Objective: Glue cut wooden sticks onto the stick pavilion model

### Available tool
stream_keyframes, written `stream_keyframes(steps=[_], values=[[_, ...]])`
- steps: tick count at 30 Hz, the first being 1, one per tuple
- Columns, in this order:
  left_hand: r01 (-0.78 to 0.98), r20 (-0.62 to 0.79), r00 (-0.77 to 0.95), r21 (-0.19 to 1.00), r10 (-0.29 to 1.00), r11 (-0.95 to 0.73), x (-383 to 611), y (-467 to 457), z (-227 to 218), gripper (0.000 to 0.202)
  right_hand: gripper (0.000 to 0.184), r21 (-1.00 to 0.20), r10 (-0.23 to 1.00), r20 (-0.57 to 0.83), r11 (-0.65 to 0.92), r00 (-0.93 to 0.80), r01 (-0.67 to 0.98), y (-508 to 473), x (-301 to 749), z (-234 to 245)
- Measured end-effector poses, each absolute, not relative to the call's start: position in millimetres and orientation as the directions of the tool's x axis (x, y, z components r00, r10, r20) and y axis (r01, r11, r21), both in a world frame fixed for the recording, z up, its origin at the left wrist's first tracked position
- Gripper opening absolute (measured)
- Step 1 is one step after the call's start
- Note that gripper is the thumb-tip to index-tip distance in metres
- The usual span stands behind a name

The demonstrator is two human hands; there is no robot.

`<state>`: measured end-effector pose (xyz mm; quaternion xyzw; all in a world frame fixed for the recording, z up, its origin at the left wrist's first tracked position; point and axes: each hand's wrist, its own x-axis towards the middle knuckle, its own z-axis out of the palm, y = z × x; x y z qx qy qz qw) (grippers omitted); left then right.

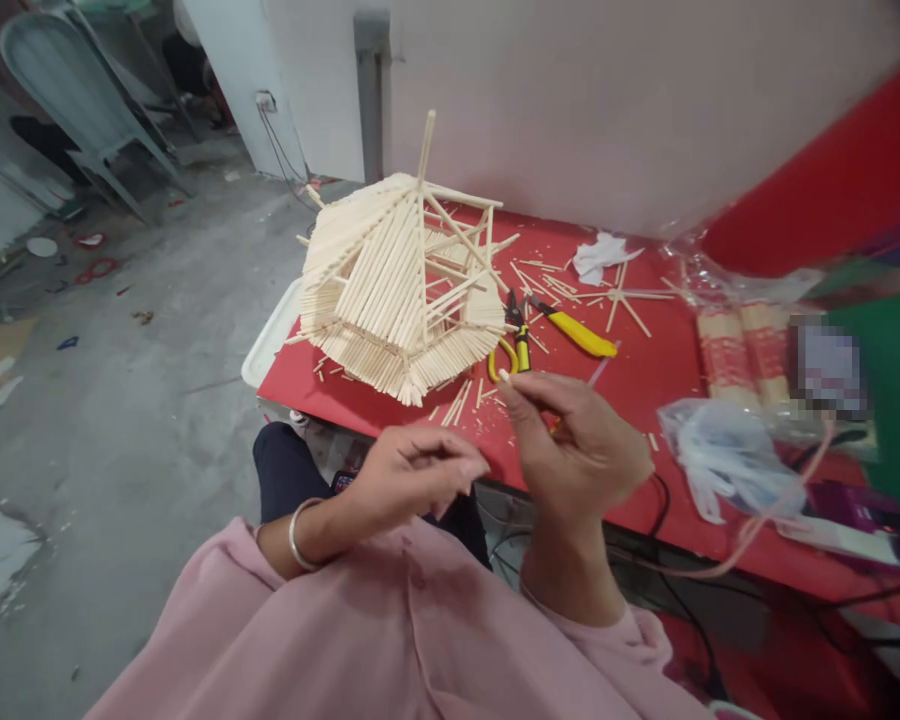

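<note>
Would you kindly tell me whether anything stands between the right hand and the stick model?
Nothing visible blocks the space between the right hand and the stick model; a yellow-handled tool and loose sticks lie lower, on the red tabletop.

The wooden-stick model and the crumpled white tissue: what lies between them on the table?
Loose wooden sticks lie scattered between the wooden-stick model and the crumpled white tissue, in the head view.

A wooden-stick model pavilion stands on a red tabletop. On its near side, the left hand curls, its grip unclear; to its near right, the right hand pinches a small pale piece. Right of the pavilion lie yellow-handled pliers, loose sticks and crumpled tissue.
</note>
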<state>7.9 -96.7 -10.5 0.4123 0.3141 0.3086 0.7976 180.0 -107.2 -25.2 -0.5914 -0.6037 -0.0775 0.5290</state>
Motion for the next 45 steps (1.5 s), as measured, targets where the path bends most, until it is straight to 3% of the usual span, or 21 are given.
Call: stream_keyframes(steps=[4,7,9,17,35,45], values=[[-0.489,-0.26,0.442,0.733,0.859,0.473,12,-83,0,0.026,0.014,-0.328,0.515,0.855,0.444,0.062,0.834,-97,158,-11],[-0.548,-0.266,0.457,0.667,0.849,0.505,13,-72,2,0.029,0.008,-0.177,0.416,0.909,0.398,-0.005,0.9,-81,147,-14],[-0.551,-0.267,0.46,0.662,0.847,0.508,11,-66,4,0.034,0.008,-0.139,0.356,0.935,0.374,-0.003,0.917,-72,141,-18],[-0.542,-0.234,0.418,0.711,0.878,0.447,6,-53,10,0.038,0.02,-0.121,0.313,0.95,0.415,-0.017,0.902,-61,136,-25],[-0.483,-0.286,0.362,0.756,0.887,0.441,4,-37,12,0.032,0.01,-0.181,0.398,0.917,0.396,0.009,0.9,-56,134,-24],[-0.424,-0.252,0.398,0.802,0.882,0.42,3,-35,11,0.035,0.014,-0.205,0.394,0.919,0.44,0.018,0.874,-55,135,-24]])
